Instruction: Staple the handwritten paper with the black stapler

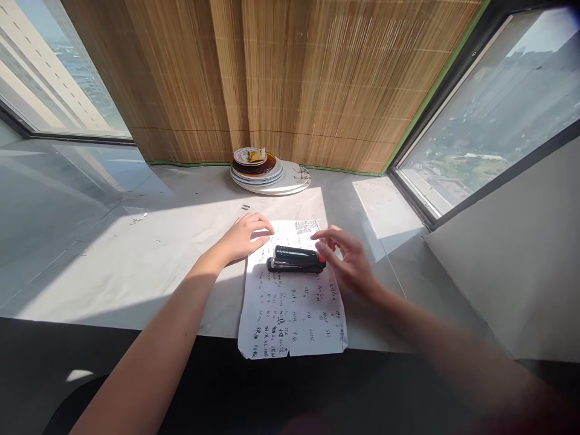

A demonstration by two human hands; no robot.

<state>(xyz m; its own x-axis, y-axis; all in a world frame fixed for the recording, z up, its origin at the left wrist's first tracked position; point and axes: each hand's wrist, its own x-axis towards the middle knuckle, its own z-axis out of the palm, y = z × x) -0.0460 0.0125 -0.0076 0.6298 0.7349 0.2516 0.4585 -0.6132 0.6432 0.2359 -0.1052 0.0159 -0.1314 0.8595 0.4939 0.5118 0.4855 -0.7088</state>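
A sheet of white paper [299,326] with handwriting lies on the stone sill, its near edge reaching past the sill's front. Across the middle of the sheet rests a black stapler [296,260] with a red part at its right end. My left hand [247,235] lies on the sheet's upper left edge, fingers loosely stretched and nothing in them. Close to the stapler's red end is my right hand [344,254], thumb and forefinger apart, the other fingers partly bent. Whether its thumb touches the stapler I cannot tell.
Stacked plates [258,175] stand at the back of the sill, topped by a small yellow packet [257,155]. Behind them hangs a bamboo blind [281,84]. Two small dark pieces [245,207] lie beyond my left hand. Windows flank the sill.
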